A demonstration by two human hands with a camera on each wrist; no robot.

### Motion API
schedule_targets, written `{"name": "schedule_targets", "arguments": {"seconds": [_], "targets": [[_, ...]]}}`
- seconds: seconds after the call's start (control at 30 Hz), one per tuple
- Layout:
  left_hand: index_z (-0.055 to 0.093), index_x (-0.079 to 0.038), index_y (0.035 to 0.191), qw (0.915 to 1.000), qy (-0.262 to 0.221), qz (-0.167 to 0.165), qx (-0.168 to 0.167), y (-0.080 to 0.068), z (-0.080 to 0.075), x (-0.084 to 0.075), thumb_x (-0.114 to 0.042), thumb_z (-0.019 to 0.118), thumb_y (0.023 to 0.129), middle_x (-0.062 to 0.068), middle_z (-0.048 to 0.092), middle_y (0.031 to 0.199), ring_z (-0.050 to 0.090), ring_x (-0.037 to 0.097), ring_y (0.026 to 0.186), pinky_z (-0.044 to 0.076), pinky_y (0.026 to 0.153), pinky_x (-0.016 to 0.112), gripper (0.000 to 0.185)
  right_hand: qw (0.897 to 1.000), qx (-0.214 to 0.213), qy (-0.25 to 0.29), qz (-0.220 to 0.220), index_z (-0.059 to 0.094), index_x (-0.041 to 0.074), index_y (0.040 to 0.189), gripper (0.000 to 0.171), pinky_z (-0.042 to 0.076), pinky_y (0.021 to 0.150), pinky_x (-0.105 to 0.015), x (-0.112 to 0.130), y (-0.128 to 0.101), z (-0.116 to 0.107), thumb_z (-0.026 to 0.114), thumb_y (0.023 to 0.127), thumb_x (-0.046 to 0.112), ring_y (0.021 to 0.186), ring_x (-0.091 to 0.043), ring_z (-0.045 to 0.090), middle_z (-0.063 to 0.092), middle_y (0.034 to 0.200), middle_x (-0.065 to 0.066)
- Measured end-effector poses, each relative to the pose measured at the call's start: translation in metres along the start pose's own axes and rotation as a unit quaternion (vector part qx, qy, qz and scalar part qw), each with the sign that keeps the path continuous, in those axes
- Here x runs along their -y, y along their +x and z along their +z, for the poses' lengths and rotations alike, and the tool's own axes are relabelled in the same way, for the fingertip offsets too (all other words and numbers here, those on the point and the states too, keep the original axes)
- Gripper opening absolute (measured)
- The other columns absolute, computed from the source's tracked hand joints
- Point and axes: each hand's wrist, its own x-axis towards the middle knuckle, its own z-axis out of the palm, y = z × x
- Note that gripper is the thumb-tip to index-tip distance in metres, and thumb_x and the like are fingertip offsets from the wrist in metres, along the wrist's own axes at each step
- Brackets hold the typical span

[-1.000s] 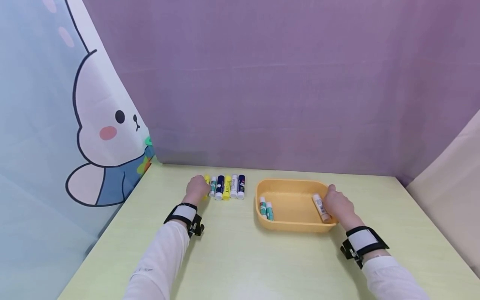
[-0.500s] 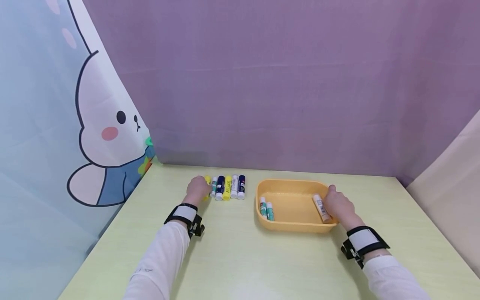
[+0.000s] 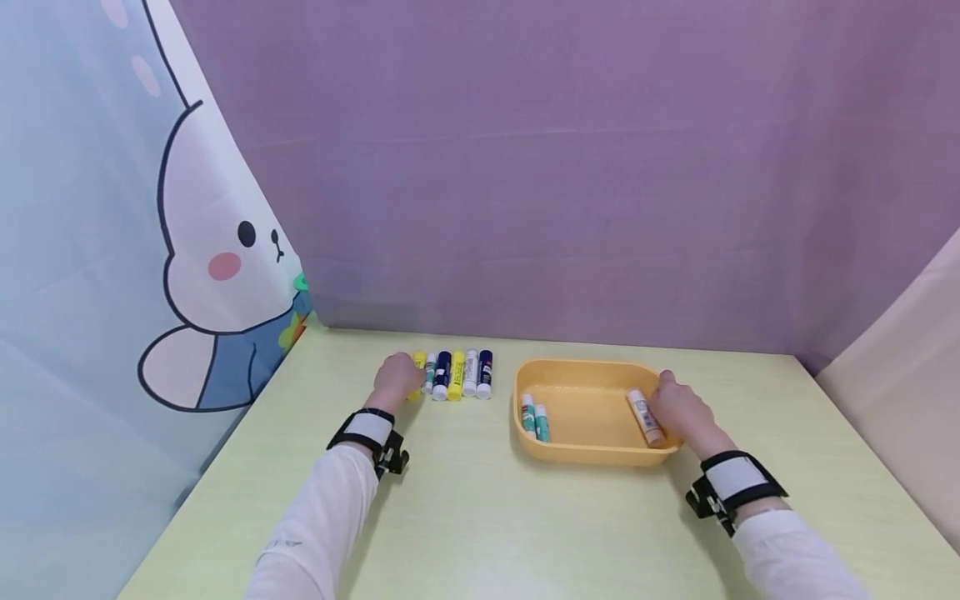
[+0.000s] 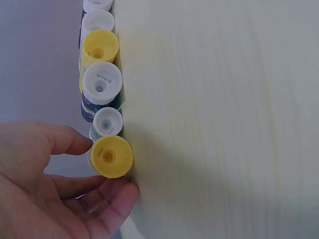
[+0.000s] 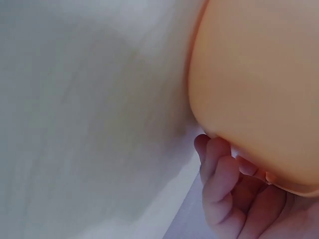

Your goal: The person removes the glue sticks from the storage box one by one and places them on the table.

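A row of several glue sticks (image 3: 456, 375) lies on the pale green table (image 3: 480, 517). My left hand (image 3: 399, 379) is at the row's left end. In the left wrist view its thumb (image 4: 65, 140) and fingers (image 4: 117, 199) curl round the end yellow stick (image 4: 112, 157). An orange tray (image 3: 585, 454) sits to the right of the row. It holds two teal-and-white sticks (image 3: 534, 418) at its left and a white stick (image 3: 643, 415) at its right. My right hand (image 3: 675, 407) grips the tray's right rim, fingers (image 5: 219, 174) curled under the tray's edge (image 5: 249, 89).
A purple backdrop (image 3: 562, 167) stands behind the table. A curtain with a cartoon rabbit (image 3: 210, 250) hangs along the left side and a beige sheet (image 3: 900, 392) along the right. The table's front half lies between my two sleeves.
Both hands stay where they were; only the head view has shifted slightly.
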Motion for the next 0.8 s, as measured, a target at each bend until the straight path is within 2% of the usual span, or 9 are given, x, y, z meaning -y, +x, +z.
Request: {"name": "schedule_targets", "arguments": {"seconds": [0.13, 0.37, 0.5, 0.63, 0.77, 0.8], "targets": [[0.061, 0.002, 0.097, 0.9999, -0.01, -0.009, 0.001, -0.001, -0.002, -0.001, -0.021, 0.053, 0.09, 0.013, 0.06, 0.085, 0.055, 0.019, 0.062, 0.043, 0.05, 0.027, 0.025, 1.0, 0.02, 0.002, -0.013, 0.034, -0.014, 0.117, 0.035, 0.043, 0.05, -0.034, -0.003, 0.004, -0.004, 0.029, 0.096, 0.012, 0.062, -0.027, 0.055, 0.055, 0.079, -0.024], [0.062, 0.002, 0.096, 0.9998, -0.002, 0.016, -0.009, -0.005, -0.008, -0.01, -0.028, 0.055, 0.092, 0.011, 0.059, 0.079, 0.052, 0.017, 0.057, 0.04, 0.047, 0.026, 0.031, 0.995, 0.087, 0.049, 0.001, 0.028, -0.017, 0.129, 0.045, 0.051, 0.048, -0.032, -0.01, 0.013, -0.016, 0.03, 0.096, 0.013, 0.058, -0.023, 0.058, 0.052, 0.1, -0.033], [0.06, -0.001, 0.085, 0.9996, 0.002, 0.027, -0.01, -0.009, -0.013, -0.016, -0.03, 0.054, 0.093, 0.007, 0.053, 0.071, 0.048, 0.014, 0.052, 0.037, 0.045, 0.024, 0.03, 0.993, 0.1, 0.065, 0.007, 0.036, -0.02, 0.122, 0.045, 0.053, 0.048, -0.032, -0.013, 0.016, -0.019, 0.031, 0.095, 0.015, 0.056, -0.02, 0.059, 0.055, 0.092, -0.027], [0.056, -0.003, 0.075, 0.9986, 0.018, 0.047, -0.019, -0.015, -0.022, -0.025, -0.029, 0.051, 0.094, 0.008, 0.051, 0.069, 0.045, 0.014, 0.05, 0.038, 0.047, 0.026, 0.033, 0.991, 0.107, 0.076, 0.004, 0.045, -0.018, 0.11, 0.04, 0.053, 0.049, -0.032, -0.015, 0.017, -0.02, 0.033, 0.094, 0.017, 0.054, -0.018, 0.058, 0.057, 0.08, -0.018], [0.06, 0.002, 0.084, 0.9969, 0.017, 0.072, -0.024, -0.019, -0.033, -0.036, -0.03, 0.05, 0.095, 0.015, 0.059, 0.084, 0.051, 0.02, 0.059, 0.047, 0.06, 0.033, 0.035, 0.99, 0.112, 0.084, -0.003, 0.047, -0.015, 0.107, 0.037, 0.053, 0.049, -0.031, -0.016, 0.018, -0.02, 0.034, 0.094, 0.017, 0.054, -0.017, 0.058, 0.056, 0.079, -0.016], [0.062, 0.004, 0.092, 0.9964, 0.012, 0.08, -0.023, -0.021, -0.035, -0.04, -0.03, 0.05, 0.095, 0.018, 0.062, 0.094, 0.055, 0.023, 0.066, 0.049, 0.067, 0.036, 0.037, 0.99, 0.111, 0.084, -0.005, 0.046, -0.016, 0.108, 0.037, 0.052, 0.049, -0.031, -0.016, 0.018, -0.02, 0.034, 0.094, 0.017, 0.054, -0.017, 0.058, 0.056, 0.079, -0.016]]}}
